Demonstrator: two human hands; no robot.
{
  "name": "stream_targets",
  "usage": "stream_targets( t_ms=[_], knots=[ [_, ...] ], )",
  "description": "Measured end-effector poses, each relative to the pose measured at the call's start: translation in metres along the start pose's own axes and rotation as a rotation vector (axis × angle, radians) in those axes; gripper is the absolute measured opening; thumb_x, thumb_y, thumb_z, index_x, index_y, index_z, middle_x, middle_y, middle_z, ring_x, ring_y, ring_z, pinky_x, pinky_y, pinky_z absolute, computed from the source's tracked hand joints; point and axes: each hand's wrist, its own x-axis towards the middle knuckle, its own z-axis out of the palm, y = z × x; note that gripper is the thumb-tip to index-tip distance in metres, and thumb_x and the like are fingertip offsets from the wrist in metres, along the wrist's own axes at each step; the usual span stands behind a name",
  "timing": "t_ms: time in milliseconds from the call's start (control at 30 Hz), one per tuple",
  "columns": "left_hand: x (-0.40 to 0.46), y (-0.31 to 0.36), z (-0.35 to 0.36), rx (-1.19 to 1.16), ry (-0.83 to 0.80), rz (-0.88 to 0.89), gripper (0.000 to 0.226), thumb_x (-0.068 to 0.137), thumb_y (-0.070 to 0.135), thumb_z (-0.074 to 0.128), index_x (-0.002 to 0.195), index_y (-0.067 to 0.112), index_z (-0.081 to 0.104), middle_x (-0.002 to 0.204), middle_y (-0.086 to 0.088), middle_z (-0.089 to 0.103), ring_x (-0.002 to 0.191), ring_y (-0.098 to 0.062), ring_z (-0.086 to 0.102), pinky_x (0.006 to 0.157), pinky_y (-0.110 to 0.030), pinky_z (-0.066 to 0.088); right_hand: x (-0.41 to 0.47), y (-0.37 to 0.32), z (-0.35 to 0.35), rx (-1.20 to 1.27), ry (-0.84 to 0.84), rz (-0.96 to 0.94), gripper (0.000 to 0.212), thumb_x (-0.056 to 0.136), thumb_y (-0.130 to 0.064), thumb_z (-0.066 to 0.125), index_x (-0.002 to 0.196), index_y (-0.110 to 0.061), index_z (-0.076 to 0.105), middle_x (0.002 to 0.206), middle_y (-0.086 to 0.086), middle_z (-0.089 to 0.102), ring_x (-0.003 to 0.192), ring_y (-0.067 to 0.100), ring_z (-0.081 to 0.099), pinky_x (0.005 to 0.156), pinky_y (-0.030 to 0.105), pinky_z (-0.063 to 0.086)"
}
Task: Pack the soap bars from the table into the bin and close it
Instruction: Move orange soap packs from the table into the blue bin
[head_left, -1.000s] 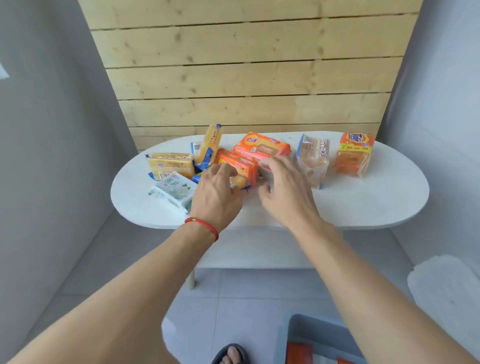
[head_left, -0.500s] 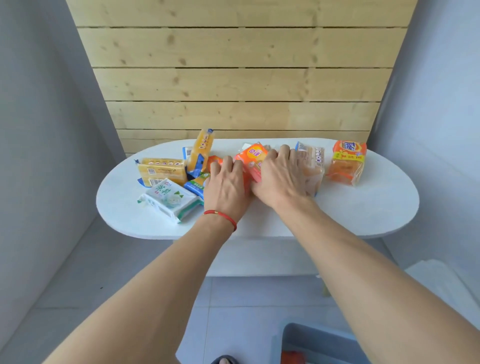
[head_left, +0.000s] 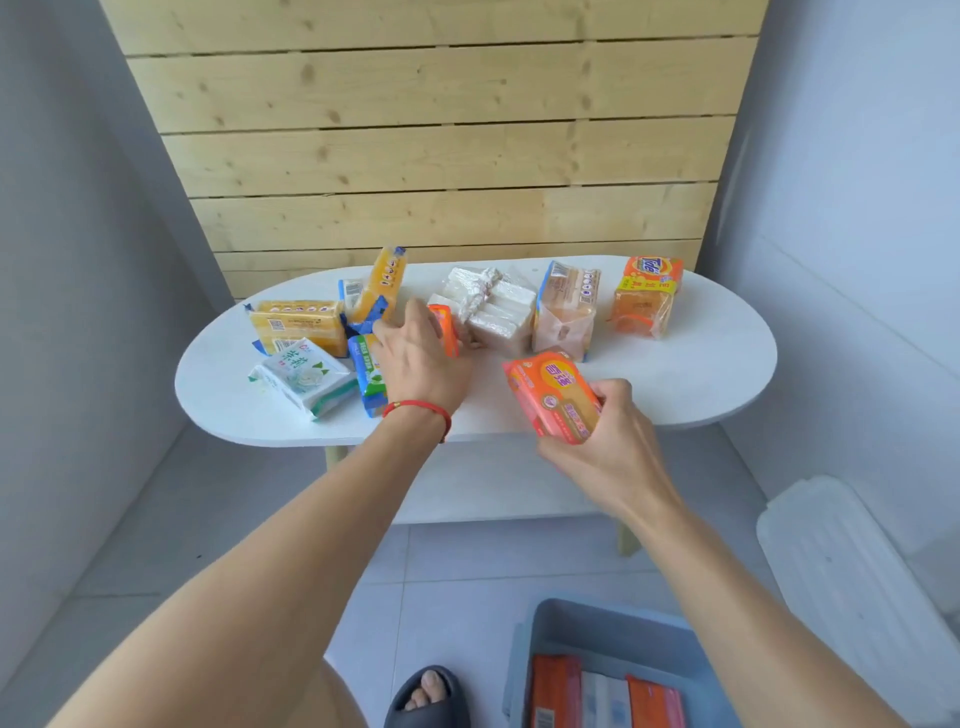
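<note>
My right hand (head_left: 613, 441) holds an orange soap bar (head_left: 553, 397) lifted above the near edge of the white oval table (head_left: 675, 374). At the table's middle, my left hand (head_left: 418, 358) grips a second orange soap bar (head_left: 444, 328) that stands on edge. Other wrapped soaps lie on the table: yellow packs (head_left: 298, 325), a white-green pack (head_left: 304, 376), a white bundle (head_left: 488, 306), a clear pack (head_left: 566, 306) and a Tide pack (head_left: 647, 293). The grey bin (head_left: 550, 623) sits on the floor at bottom right, with several soap bars inside.
The bin's white lid (head_left: 852, 571) leans against the right wall. A wooden plank wall (head_left: 431, 156) stands behind the table. My sandalled foot (head_left: 428, 696) is on the tiled floor beside the bin.
My right hand has lifted an orange soap bar off the pile and drawn it back toward me. My left hand has closed on another orange bar.
</note>
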Motion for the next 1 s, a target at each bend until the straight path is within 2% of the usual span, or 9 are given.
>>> stream_targets(
  t_ms=[67, 167, 300, 367, 467, 600, 767, 867, 1000],
  knots=[
    [-0.019, 0.005, -0.006, 0.014, -0.044, 0.047, 0.03, 0.085, 0.02, 0.062, 0.107, 0.006, 0.049, 0.103, -0.021, 0.06, 0.101, -0.039, 0.053, 0.085, -0.042, 0.042, -0.016, 0.018, -0.012, 0.106, -0.041, 0.029, 0.07, 0.051, -0.052, 0.072, 0.112, -0.034, 0.042, 0.096, -0.01, 0.068, 0.08, 0.007, 0.068, 0.059, 0.024, 0.053],
    [-0.047, 0.013, -0.022, 0.015, -0.124, 0.085, 0.034, 0.084, 0.019, 0.062, 0.111, 0.007, 0.046, 0.093, -0.017, 0.064, 0.093, -0.042, 0.059, 0.073, -0.04, 0.042, -0.038, 0.045, -0.029, 0.331, -0.205, 0.077, 0.074, 0.053, -0.046, 0.083, 0.117, -0.038, 0.048, 0.099, -0.011, 0.071, 0.082, 0.007, 0.072, 0.062, 0.029, 0.058],
    [-0.09, 0.012, -0.046, -0.081, -0.259, 0.028, 0.031, 0.082, 0.021, 0.066, 0.106, 0.017, 0.046, 0.087, -0.005, 0.071, 0.083, -0.031, 0.066, 0.071, -0.039, 0.053, -0.061, 0.082, -0.053, 0.495, -0.549, 0.225, 0.065, 0.065, -0.039, 0.089, 0.123, -0.021, 0.065, 0.098, -0.004, 0.078, 0.082, 0.011, 0.072, 0.062, 0.022, 0.056],
    [-0.126, 0.0, -0.046, -0.248, -0.34, -0.078, 0.028, 0.084, 0.023, 0.069, 0.1, 0.021, 0.047, 0.083, -0.003, 0.072, 0.074, -0.027, 0.069, 0.067, -0.041, 0.055, -0.068, 0.106, -0.054, 0.471, -0.657, 0.356, 0.058, 0.075, -0.036, 0.089, 0.125, -0.015, 0.068, 0.107, 0.008, 0.079, 0.088, 0.019, 0.074, 0.072, 0.028, 0.06],
    [-0.187, -0.028, -0.025, -0.559, -0.576, -0.49, 0.032, 0.086, 0.012, 0.072, 0.109, 0.016, 0.05, 0.079, -0.01, 0.071, 0.062, -0.023, 0.067, 0.063, -0.04, 0.058, -0.081, 0.144, -0.042, 0.316, -0.801, 0.558, 0.059, 0.081, -0.039, 0.078, 0.123, 0.001, 0.068, 0.117, 0.025, 0.073, 0.096, 0.028, 0.069, 0.085, 0.036, 0.055],
    [-0.226, -0.069, 0.027, -0.486, -0.845, -0.837, 0.042, 0.085, 0.001, 0.067, 0.12, 0.013, 0.046, 0.078, -0.011, 0.068, 0.057, -0.021, 0.064, 0.061, -0.033, 0.054, -0.099, 0.196, -0.009, -0.004, -0.747, 0.675, 0.044, 0.093, -0.034, 0.074, 0.117, 0.001, 0.064, 0.109, 0.022, 0.076, 0.096, 0.032, 0.075, 0.085, 0.039, 0.058],
    [-0.237, -0.111, 0.057, -0.191, -0.748, -0.801, 0.043, 0.085, 0.001, 0.056, 0.122, 0.019, 0.042, 0.102, -0.018, 0.067, 0.086, -0.032, 0.071, 0.079, -0.048, 0.062, -0.134, 0.233, 0.051, 0.036, -0.55, 0.803, 0.029, 0.089, -0.026, 0.075, 0.11, -0.008, 0.064, 0.109, 0.017, 0.074, 0.099, 0.032, 0.074, 0.09, 0.053, 0.06],
    [-0.234, -0.122, 0.06, -0.321, -0.7, -0.956, 0.044, 0.086, -0.007, 0.051, 0.121, 0.019, 0.042, 0.102, -0.017, 0.064, 0.083, -0.033, 0.071, 0.08, -0.051, 0.06, -0.147, 0.234, 0.087, 0.148, -0.532, 0.789, 0.013, 0.094, -0.026, 0.071, 0.095, -0.013, 0.068, 0.107, 0.02, 0.076, 0.095, 0.03, 0.074, 0.088, 0.052, 0.061],
    [-0.229, -0.132, 0.063, -0.394, -0.654, -1.037, 0.043, 0.091, -0.008, 0.053, 0.123, 0.019, 0.042, 0.104, -0.012, 0.061, 0.09, -0.031, 0.07, 0.082, -0.052, 0.059, -0.15, 0.226, 0.112, 0.019, -0.635, 0.698, 0.031, 0.1, -0.02, 0.061, 0.129, -0.01, 0.061, 0.127, 0.012, 0.069, 0.115, 0.028, 0.066, 0.097, 0.032, 0.053]
  ],
)
